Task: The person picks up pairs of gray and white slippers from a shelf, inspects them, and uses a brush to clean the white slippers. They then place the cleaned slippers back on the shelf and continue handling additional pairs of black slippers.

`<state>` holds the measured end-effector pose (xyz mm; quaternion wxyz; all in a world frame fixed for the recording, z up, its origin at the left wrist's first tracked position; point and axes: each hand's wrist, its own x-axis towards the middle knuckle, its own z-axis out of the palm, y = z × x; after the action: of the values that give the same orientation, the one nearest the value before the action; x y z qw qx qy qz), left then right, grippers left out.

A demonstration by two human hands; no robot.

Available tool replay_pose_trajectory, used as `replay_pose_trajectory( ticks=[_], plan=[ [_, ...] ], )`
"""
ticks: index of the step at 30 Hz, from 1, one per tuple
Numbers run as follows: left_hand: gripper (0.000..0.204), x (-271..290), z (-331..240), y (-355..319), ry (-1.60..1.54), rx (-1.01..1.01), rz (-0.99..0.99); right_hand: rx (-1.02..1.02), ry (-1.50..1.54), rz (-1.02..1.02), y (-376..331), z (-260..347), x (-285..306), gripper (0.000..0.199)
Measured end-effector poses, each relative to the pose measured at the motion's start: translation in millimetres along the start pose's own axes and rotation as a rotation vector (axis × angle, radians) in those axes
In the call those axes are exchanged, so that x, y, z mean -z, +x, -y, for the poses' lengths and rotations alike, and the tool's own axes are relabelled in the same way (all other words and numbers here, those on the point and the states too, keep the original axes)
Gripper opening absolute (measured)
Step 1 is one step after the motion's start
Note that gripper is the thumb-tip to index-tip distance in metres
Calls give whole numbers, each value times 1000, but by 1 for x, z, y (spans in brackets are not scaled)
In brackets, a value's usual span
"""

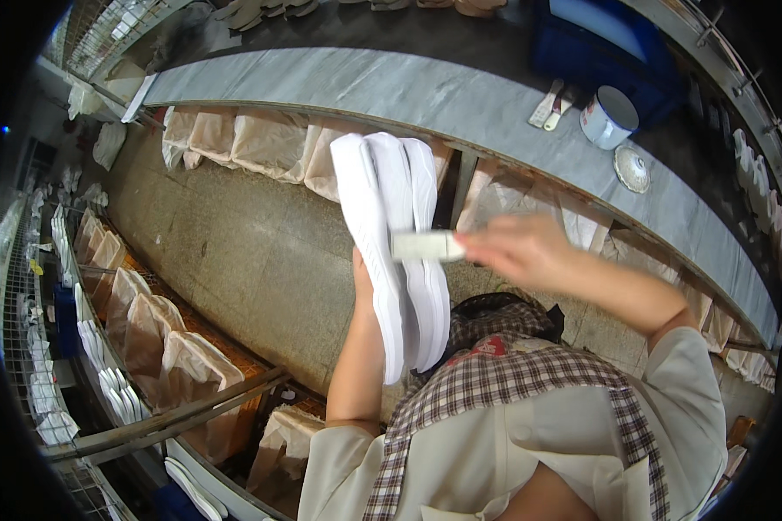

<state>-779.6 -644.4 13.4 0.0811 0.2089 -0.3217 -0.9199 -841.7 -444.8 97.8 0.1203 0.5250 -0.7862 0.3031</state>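
Workshop interior, viewed from above. A long grey worktop (426,95) curves across the upper part of the view; a concrete floor (235,243) lies below it. Under the worktop's edge hang pale cloth bags (269,143) in a row. On the worktop, toward the right: a white tin (608,117) standing open, a round lid (632,168) lying just beside it, and two pale brush handles (552,104) near the tin. At far left, racks with more white soles (117,395) and bags (182,365).

Left hand (362,278): raised in front of the body, grip closed on a stack of white shoe soles (395,243). The soles stand nearly upright, tilted slightly, tread edges facing the camera, held well above the floor and in front of the worktop's edge. Most of the hand is hidden behind the stack; only thumb side and forearm show.

Right hand (521,250): grip clenched on a small pale block (426,246), blurred, which lies across the middle of the soles and touches them. Kind of block cannot be told.

Person wears a cream jacket over a checked garment.
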Motion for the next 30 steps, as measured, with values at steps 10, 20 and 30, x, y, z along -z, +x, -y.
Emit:
replay_pose_trajectory(
  ticks=[10,20,30],
  plan=[
    [46,-3,-2,4,-1,-18,-3,-104,-191,38,4,-32,-6,21],
    [48,-18,-8,10,-47,-79,6,123,-28,56,-24,-31,-3,19],
    [49,-23,1,11,-13,-19,22,-5,-159,8,-1,-28,11,21]
  ],
)
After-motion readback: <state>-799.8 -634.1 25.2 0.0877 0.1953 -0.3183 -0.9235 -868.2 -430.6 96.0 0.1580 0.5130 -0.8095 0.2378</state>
